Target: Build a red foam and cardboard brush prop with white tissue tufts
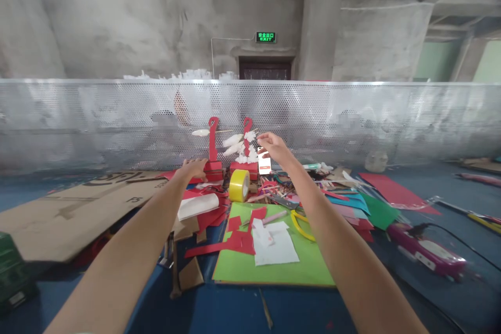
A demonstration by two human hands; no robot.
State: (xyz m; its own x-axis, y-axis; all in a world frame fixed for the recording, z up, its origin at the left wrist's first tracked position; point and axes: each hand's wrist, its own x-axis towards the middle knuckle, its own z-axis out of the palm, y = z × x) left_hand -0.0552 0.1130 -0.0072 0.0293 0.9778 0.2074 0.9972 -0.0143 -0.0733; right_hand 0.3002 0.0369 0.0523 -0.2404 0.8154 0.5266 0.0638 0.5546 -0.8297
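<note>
Across the work area, my left hand lies at the left end of a red base, its fingers bent against it. An upright red piece with a hooked top rises from this base, and a white spindle-shaped piece on a thin stick is beside it. My right hand is raised, fingers apart and slightly curled, with nothing visible in them. It is nearest to a second red hooked upright bearing white tufts. Just below those fingers stands a white phone-like screen.
Yellow tape stands near a green board with red scraps and white paper. Brown cardboard lies left; a purple device with a cord lies right. Behind runs a perforated metal panel.
</note>
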